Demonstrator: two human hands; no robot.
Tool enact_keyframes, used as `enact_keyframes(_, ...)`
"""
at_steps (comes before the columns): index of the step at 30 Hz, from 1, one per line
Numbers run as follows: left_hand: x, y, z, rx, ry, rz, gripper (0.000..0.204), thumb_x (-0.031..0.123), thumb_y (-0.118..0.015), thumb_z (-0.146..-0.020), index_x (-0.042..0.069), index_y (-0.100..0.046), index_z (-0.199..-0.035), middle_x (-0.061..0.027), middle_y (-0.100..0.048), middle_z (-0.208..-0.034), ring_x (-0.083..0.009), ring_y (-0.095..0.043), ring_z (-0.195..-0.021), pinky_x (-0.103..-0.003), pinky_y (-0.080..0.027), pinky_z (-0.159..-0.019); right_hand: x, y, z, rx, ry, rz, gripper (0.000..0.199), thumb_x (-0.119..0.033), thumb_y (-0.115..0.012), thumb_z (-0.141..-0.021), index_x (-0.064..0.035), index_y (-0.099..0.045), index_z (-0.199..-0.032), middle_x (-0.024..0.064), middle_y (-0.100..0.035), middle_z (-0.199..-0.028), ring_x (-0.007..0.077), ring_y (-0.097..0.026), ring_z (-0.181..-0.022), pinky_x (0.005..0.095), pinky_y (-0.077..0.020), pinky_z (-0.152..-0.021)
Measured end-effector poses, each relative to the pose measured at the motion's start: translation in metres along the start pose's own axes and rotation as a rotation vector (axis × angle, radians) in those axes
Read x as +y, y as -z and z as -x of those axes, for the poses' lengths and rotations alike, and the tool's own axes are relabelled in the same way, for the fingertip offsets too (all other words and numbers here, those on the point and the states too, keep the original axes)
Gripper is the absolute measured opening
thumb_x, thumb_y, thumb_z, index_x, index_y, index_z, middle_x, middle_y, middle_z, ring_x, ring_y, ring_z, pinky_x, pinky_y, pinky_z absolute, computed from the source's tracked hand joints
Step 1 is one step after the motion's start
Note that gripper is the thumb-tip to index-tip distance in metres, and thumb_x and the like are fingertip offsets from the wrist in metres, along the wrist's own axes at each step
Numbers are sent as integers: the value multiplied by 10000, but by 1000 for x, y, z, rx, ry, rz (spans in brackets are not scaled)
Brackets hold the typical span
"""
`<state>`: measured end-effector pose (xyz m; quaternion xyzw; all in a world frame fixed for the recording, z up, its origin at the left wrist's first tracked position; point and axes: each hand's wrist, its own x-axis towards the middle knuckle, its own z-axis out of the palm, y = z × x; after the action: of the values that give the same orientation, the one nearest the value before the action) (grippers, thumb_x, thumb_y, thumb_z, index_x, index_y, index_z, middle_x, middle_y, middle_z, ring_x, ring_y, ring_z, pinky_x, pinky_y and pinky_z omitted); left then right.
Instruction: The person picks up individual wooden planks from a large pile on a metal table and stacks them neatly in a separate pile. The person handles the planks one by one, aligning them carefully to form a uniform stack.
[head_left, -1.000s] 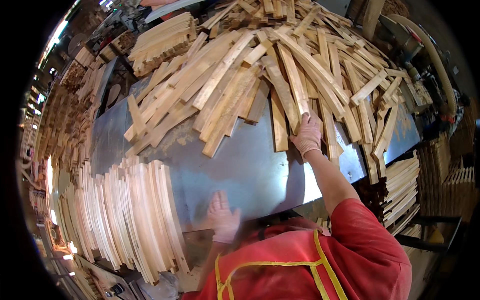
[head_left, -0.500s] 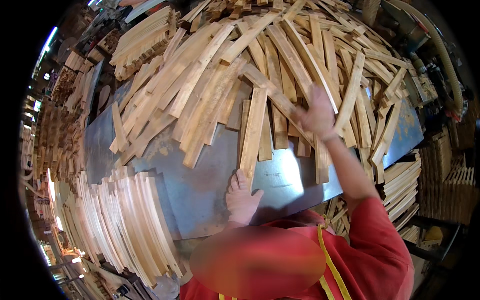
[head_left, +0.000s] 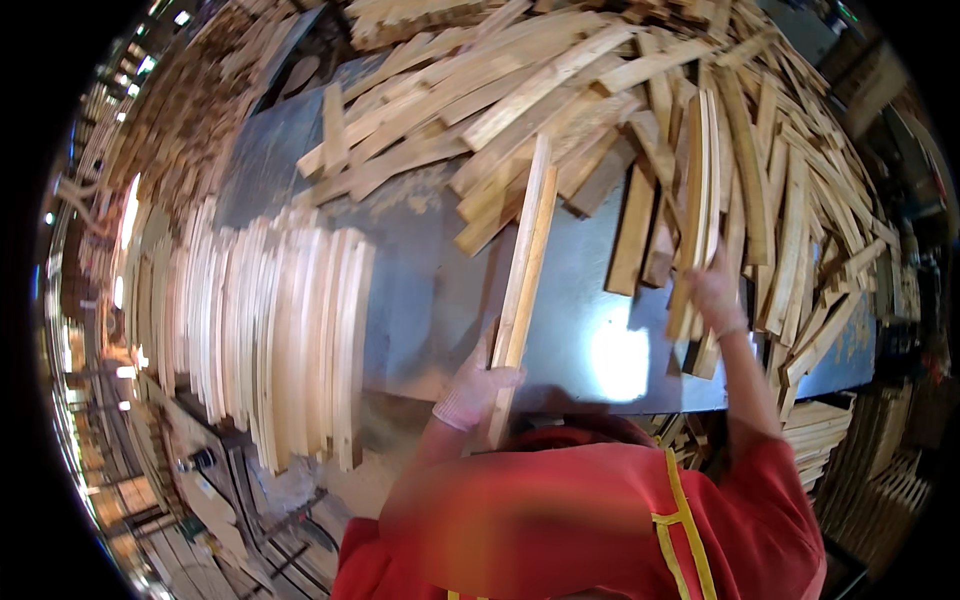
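My left hand [head_left: 474,388], in a pale glove, grips the near end of a long narrow wooden slat [head_left: 524,278] that stands on edge over the grey metal table [head_left: 420,270]. My right hand [head_left: 716,290] reaches into a big loose pile of wooden slats [head_left: 640,110] and rests on several slats standing on edge at the pile's near side [head_left: 700,200]; whether it grips them is unclear. My red sleeves with yellow trim fill the lower edge.
A neat row of curved slats stacked on edge [head_left: 260,340] lies at the table's left. More stacked wood [head_left: 170,150] lines the far left, and further stacks [head_left: 830,430] sit below the table's right edge.
My left hand went from lying flat on the table to gripping one long slat drawn from the pile. My right hand slid right along the pile's near edge.
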<state>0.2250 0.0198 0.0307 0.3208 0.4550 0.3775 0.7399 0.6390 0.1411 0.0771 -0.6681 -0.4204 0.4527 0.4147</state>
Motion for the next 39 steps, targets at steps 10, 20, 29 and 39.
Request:
enact_keyframes(10,-11,75,58,199,6,220,1036,-22,-744,-860,120,-178,-1716,-142,-547,-1521,-266,-603,-1317,-387,-510,-1091,57,-263,195,-1000,24,278,1082,-611,-675,-934,26,-187,-1660,380,-586,-1416,494,-583,-1339,457,-447,-1160)
enact_keyframes(20,5,115,115,721,-92,-964,728,290,-747,-898,51,-516,-1546,-203,-483,-1587,-410,-488,-1436,-479,-406,-1202,33,-412,121,-885,97,734,1025,-583,-648,-939,216,-289,-1471,346,-722,-1101,453,-714,-1101,457,-542,-960)
enact_keyframes(29,5,183,145,840,-228,-1541,745,361,-779,-831,59,-555,-1474,-131,-569,-1459,-354,-526,-1354,-519,-419,-1141,-22,-474,17,-843,769,803,400,-393,-694,-916,-14,-765,-1020,190,-782,-1011,403,-753,-907,454,-603,-803)
enact_keyframes(39,44,182,121,836,67,-1476,558,454,-697,-942,112,-632,-1378,-83,-668,-1252,-290,-610,-1245,-503,-463,-1061,-126,-507,-7,-790,906,1059,524,-230,-610,-919,-151,-628,-1438,210,-712,-1297,419,-654,-1229,495,-502,-1082)
